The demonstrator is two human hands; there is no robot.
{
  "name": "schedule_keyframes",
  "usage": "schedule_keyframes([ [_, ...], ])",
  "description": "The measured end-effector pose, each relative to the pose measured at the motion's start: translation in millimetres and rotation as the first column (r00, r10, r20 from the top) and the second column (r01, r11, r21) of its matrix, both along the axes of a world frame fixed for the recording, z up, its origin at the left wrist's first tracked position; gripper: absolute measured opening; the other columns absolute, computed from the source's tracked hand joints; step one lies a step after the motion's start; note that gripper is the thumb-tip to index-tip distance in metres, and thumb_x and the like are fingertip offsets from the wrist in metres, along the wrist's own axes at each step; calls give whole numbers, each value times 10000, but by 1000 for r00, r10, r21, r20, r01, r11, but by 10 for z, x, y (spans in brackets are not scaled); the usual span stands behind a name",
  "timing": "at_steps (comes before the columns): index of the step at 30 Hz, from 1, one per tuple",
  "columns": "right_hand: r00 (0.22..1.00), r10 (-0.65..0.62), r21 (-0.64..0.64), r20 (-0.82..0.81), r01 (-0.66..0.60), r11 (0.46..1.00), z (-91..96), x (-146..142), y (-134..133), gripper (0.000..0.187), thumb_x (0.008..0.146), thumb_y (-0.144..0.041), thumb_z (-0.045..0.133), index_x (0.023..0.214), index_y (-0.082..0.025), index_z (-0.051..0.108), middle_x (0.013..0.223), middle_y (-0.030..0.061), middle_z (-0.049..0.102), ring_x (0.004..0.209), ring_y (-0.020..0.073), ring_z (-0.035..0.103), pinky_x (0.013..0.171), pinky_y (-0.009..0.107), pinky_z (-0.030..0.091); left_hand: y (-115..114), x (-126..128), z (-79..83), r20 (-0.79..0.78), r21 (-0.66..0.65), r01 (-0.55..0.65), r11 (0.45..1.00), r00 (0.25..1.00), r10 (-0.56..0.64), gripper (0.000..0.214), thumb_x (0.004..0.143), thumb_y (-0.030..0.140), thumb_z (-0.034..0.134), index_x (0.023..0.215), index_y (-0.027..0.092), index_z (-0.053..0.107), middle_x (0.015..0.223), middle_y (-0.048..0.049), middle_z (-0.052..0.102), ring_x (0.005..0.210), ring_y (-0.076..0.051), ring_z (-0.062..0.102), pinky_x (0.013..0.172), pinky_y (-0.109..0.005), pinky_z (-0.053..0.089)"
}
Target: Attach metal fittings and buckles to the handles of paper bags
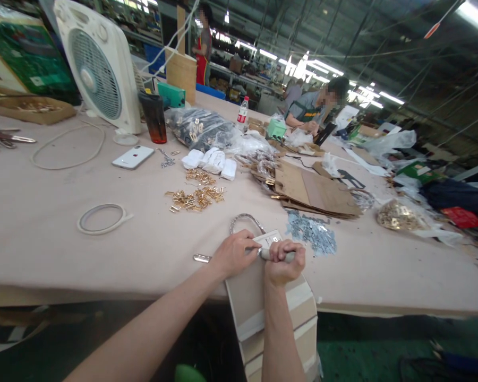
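A beige bag piece (249, 305) lies under my hands and hangs over the table's front edge. My right hand (284, 260) is closed around a pale grey tool handle (266, 254), whose tip points left; its exact kind does not show. Beside that tip, my left hand (237, 252) has thumb and fingers pinched together at the bag piece, and anything between them is too small to name. A braided silvery strap (247, 216) loops beyond my left hand. To its left lies a silver metal fitting (202, 258).
Gold metal fittings (197, 198) and small bluish-grey pieces (311, 233) lie in heaps farther back. A tape roll (102, 219), a phone (133, 157), a dark tumbler (153, 118) and a fan (99, 69) occupy the left. Brown panels (316, 191) are stacked rightward; a co-worker (313, 109) sits beyond.
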State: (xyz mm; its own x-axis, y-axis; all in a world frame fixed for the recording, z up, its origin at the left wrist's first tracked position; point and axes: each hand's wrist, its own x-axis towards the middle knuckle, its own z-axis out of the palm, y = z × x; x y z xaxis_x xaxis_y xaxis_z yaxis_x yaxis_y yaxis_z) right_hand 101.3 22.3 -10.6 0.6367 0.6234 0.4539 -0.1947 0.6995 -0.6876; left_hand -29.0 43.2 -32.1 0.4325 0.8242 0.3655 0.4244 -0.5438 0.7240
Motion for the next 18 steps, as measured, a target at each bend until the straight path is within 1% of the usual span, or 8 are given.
schedule_keyframes([
  [3,1000,-6,-12,31,6,1000,-4,-25,24,367,1005,-407,459,698,-207,473,525,-92,329,372,68,269,389,179,262,-3,-8,-2,7,-9,11,1000,1000,-11,262,917,223,627,1106,256,806,1126,-45,723,1038,-199,699,965,-299,545],
  [7,991,17,-56,131,-10,998,2,-59,66,350,1004,-377,477,701,-203,495,523,-81,378,371,74,328,388,185,287,-5,-21,15,9,-18,37,999,999,-37,267,913,210,621,1098,270,803,1118,-35,724,1021,-195,697,956,-298,544],
  [11,973,52,-159,226,-16,987,28,-79,101,369,1011,-385,494,693,-199,514,512,-78,395,374,80,357,375,186,282,-4,-32,39,5,-11,49,999,999,-49,257,902,185,614,1048,276,805,1109,-29,712,1004,-187,692,969,-294,533],
  [15,929,77,-289,361,33,957,39,-93,121,412,1010,-431,503,672,-197,516,508,-69,425,384,81,368,384,201,289,-24,-55,99,-17,10,77,997,997,-77,224,912,189,592,1044,247,764,1086,-51,700,1022,-201,674,960,-305,532],
  [18,913,72,-303,401,58,951,23,-110,117,425,1012,-454,512,677,-193,537,503,-67,434,396,86,381,399,210,317,-52,-75,157,-42,21,78,997,996,-77,219,909,260,624,1109,230,708,1088,-73,686,1033,-226,660,954,-330,537],
])
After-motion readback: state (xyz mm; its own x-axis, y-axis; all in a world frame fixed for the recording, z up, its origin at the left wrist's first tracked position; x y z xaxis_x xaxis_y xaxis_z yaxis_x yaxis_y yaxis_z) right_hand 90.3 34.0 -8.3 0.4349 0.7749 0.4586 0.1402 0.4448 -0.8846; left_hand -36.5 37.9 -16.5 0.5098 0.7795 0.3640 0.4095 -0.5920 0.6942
